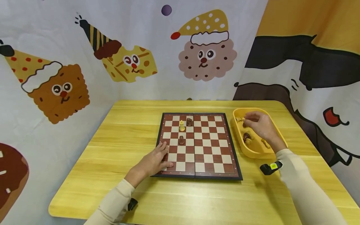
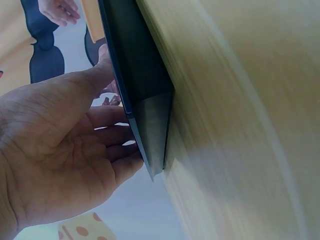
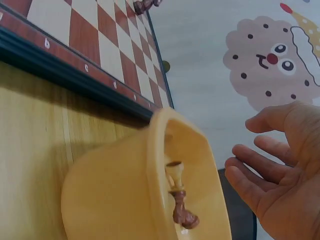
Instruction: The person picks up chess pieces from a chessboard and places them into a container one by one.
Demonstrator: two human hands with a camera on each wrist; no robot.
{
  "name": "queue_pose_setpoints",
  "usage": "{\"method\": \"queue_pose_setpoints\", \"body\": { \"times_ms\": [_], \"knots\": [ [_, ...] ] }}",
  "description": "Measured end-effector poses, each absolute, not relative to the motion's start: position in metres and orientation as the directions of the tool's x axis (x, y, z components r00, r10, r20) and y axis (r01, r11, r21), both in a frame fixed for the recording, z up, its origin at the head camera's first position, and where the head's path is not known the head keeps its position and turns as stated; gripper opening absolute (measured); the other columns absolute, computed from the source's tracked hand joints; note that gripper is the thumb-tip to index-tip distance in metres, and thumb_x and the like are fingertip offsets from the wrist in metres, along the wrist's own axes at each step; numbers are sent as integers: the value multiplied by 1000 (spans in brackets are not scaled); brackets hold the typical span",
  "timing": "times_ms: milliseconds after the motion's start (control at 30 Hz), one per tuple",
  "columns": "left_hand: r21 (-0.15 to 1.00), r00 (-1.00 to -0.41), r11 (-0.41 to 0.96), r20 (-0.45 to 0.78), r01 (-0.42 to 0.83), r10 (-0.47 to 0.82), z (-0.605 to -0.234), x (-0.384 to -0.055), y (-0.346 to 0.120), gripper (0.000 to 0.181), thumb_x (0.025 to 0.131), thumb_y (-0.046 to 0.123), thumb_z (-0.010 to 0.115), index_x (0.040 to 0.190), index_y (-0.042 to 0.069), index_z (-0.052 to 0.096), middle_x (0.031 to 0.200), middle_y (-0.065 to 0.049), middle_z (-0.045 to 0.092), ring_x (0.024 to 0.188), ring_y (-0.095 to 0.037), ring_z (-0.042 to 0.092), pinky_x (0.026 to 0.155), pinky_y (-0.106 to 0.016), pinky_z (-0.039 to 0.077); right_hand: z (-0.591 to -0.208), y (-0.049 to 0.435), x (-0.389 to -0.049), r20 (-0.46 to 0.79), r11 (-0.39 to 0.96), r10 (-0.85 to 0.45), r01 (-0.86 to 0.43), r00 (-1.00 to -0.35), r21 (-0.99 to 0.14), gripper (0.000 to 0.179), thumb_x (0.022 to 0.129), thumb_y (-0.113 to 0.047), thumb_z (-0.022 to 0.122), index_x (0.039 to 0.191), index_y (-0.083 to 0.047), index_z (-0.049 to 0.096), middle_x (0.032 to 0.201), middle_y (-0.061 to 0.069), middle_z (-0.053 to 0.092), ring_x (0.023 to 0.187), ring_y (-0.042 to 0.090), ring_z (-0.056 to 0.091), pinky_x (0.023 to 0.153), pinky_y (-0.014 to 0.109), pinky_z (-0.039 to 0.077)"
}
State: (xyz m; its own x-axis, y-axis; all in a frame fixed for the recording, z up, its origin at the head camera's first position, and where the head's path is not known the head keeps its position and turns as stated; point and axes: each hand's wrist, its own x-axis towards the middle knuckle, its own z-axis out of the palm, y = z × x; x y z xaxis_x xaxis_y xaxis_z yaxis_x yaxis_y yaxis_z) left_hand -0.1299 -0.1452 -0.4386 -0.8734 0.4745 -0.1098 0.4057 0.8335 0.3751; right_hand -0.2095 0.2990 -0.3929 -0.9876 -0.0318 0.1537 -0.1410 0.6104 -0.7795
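A red-and-white chessboard [image 1: 213, 150] with a dark rim lies on the table. My left hand [image 1: 154, 160] rests on its near left corner, fingers extended over the top; the left wrist view shows that hand [image 2: 70, 145] against the board's dark side [image 2: 145, 75]. On the board stand a yellow chess piece [image 1: 182, 126] and two brown ones, one behind [image 1: 189, 122] and one nearer me [image 1: 181, 140]. Over the yellow bin [image 1: 260, 155] hovers my right hand [image 1: 262, 125]. From the right wrist, this hand [image 3: 290, 170] has its thumb and fingers apart, with nothing visible between them.
Inside the bin lie several loose pieces, among them a brown one [image 3: 184, 212] and a yellow one [image 3: 175, 172]. The bin stands just right of the board on the wooden table [image 1: 112, 140]. A cartoon-printed curtain [image 1: 166, 84] hangs behind the table.
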Motion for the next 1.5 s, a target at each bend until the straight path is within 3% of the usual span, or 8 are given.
{"method": "queue_pose_setpoints", "body": {
  "times_ms": [333,567,667,933,1133,1300,1500],
  "knots": [
    [377,-871,832,-111,408,478,-436,-134,-145,79,98,41,67,152,-8,39,163,-25,22,151,-38,19,117,-50,29,-396,276,-211,169,603,-80,-183,-982,-776,38,104,-21,62,128,8,63,123,26,65,114,40,61,77,12,46],
    [366,-868,835,-123,411,481,-434,-136,-145,78,97,40,68,152,-7,40,162,-24,24,150,-38,20,117,-51,29,-403,265,-217,185,609,-116,-216,-976,-763,38,106,-21,58,128,9,63,124,26,64,115,41,60,92,51,51],
    [367,-870,838,-130,403,475,-432,-137,-145,78,97,40,69,151,-8,40,162,-25,24,150,-39,20,117,-51,29,-402,258,-222,177,597,-135,-223,-975,-770,39,106,-20,58,132,9,61,127,27,63,118,41,58,94,54,50],
    [386,-870,832,-126,399,476,-433,-135,-145,77,96,39,70,151,-8,42,162,-25,24,150,-39,20,117,-51,27,-397,234,-240,192,557,-137,-236,-972,-796,35,103,-18,64,128,6,64,124,24,66,114,38,62,90,50,52],
    [395,-870,832,-138,390,474,-437,-130,-143,78,97,40,70,151,-8,41,162,-25,24,150,-39,20,117,-51,28,-400,209,-255,175,562,-138,-222,-975,-797,37,99,-26,70,123,2,70,120,20,69,106,33,65,82,41,55],
    [397,-870,828,-129,395,476,-437,-129,-143,77,98,38,69,151,-9,40,162,-26,24,150,-40,20,118,-50,27,-404,184,-270,128,528,-244,-242,-961,-814,36,100,-23,70,128,0,69,125,18,68,110,32,65,89,47,55],
    [388,-861,826,-135,410,491,-435,-129,-144,77,99,38,67,151,-10,38,162,-27,22,150,-41,19,117,-51,28,-417,149,-280,54,483,-356,-233,-933,-844,36,102,-19,67,133,-1,66,131,15,66,119,31,61,93,45,55]
  ]
}}
